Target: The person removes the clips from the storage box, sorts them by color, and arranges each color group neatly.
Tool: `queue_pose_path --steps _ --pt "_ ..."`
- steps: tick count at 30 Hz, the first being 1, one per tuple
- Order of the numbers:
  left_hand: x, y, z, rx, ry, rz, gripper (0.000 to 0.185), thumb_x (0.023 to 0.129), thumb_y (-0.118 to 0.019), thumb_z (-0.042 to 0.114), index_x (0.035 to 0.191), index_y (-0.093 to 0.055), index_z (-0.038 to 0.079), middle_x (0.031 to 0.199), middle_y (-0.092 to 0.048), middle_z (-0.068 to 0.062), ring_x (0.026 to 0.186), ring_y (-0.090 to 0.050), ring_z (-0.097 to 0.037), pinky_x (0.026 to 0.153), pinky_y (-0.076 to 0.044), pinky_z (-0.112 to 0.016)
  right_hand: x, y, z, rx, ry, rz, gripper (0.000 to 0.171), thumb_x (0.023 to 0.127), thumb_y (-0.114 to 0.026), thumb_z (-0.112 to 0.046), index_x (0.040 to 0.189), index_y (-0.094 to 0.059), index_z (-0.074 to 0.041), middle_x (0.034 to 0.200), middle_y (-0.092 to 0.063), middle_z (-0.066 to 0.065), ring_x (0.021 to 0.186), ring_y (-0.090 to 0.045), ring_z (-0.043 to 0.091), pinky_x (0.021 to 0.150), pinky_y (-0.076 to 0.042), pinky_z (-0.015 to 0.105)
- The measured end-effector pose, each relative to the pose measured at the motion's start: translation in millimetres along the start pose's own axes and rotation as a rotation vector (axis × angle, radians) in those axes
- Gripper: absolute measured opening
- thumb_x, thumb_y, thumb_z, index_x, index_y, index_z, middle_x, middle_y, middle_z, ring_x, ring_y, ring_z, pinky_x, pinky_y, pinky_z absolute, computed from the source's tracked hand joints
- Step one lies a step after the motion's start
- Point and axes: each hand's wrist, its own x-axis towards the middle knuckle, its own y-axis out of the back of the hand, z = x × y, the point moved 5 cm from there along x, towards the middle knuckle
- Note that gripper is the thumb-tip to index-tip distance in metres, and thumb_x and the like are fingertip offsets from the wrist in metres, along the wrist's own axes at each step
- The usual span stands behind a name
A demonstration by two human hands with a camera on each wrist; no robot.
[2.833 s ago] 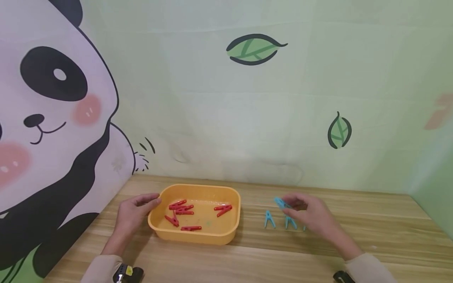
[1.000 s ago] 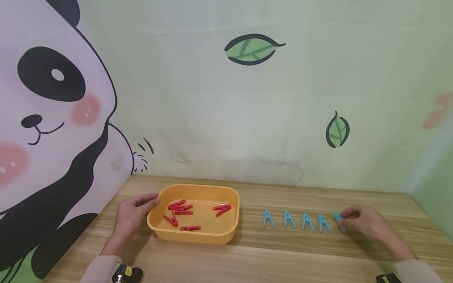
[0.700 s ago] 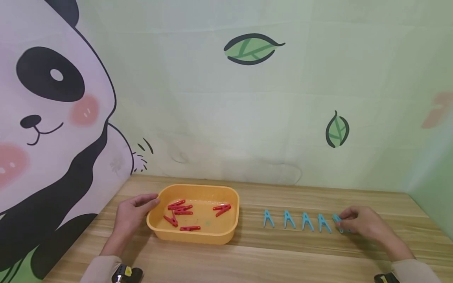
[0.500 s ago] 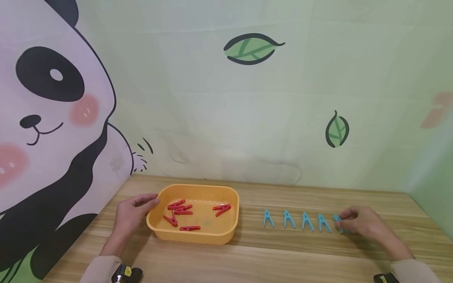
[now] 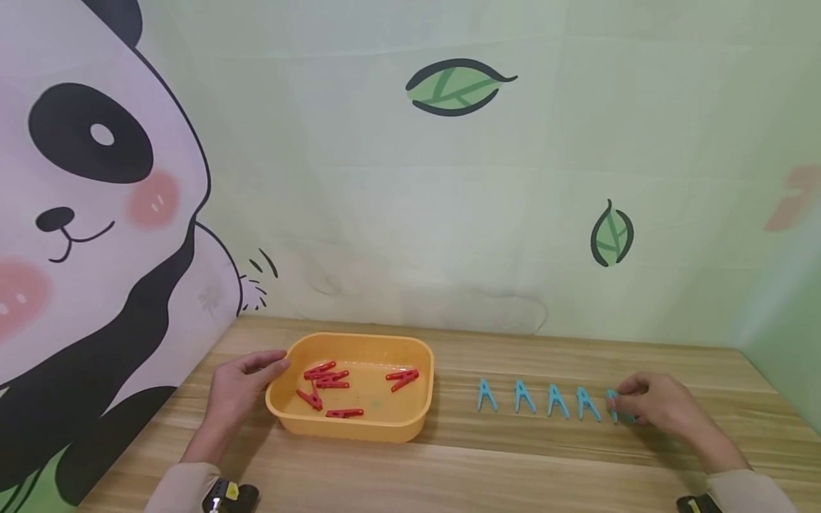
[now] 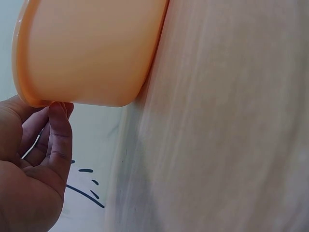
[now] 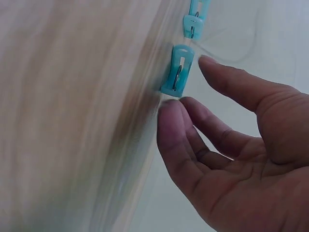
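Note:
A row of blue plastic clothespins [image 5: 556, 402] stands legs-down on the wooden table, right of the basket. My right hand [image 5: 663, 405] is at the row's right end, around the last blue clothespin [image 7: 177, 71] and partly covering it in the head view. In the right wrist view one fingertip is close to its lower end, touching or nearly so. A small gap shows between another digit and the clothespin. My left hand [image 5: 239, 388] rests with its fingertips at the left rim of the yellow basket [image 6: 91, 53]. Several red clothespins [image 5: 345, 413] lie loosely inside it.
The wooden tabletop [image 5: 513, 477] reaches back to a light green wall cloth [image 5: 513, 214] printed with leaves and a large panda [image 5: 115, 249]. A black band with a yellow patch [image 5: 224, 493] is on the left wrist.
My right hand has moved right with a blue clothespin to the row's end. Over the last half second that clothespin has turned slightly. The left hand and basket have stayed in place.

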Motion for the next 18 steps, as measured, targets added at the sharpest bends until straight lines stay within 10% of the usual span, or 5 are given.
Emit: queue_pose_path --steps 7,18 --pt "0.8 -0.5 -0.2 0.002 -0.003 0.005 0.047 0.100 -0.078 0.035 0.135 -0.072 0.004 0.138 -0.069 -0.017 0.123 -0.064 -0.030 0.083 -0.054 -0.013 0 8 -15 -0.109 0.086 0.142 0.046 0.100 -0.075 -0.026 0.119 -0.065 0.014 0.108 -0.071 0.026 0.101 -0.067 0.043 0.085 -0.057 0.057" --pt "0.4 0.2 0.2 -0.008 -0.014 0.010 0.045 0.100 -0.078 0.032 0.134 -0.072 0.003 0.137 -0.069 -0.018 0.120 -0.064 -0.028 0.082 -0.054 -0.012 -11 1 -70 -0.012 0.287 0.238 0.041 0.101 -0.077 -0.025 0.126 -0.069 0.006 0.116 -0.075 0.020 0.106 -0.071 0.039 0.086 -0.060 0.051"
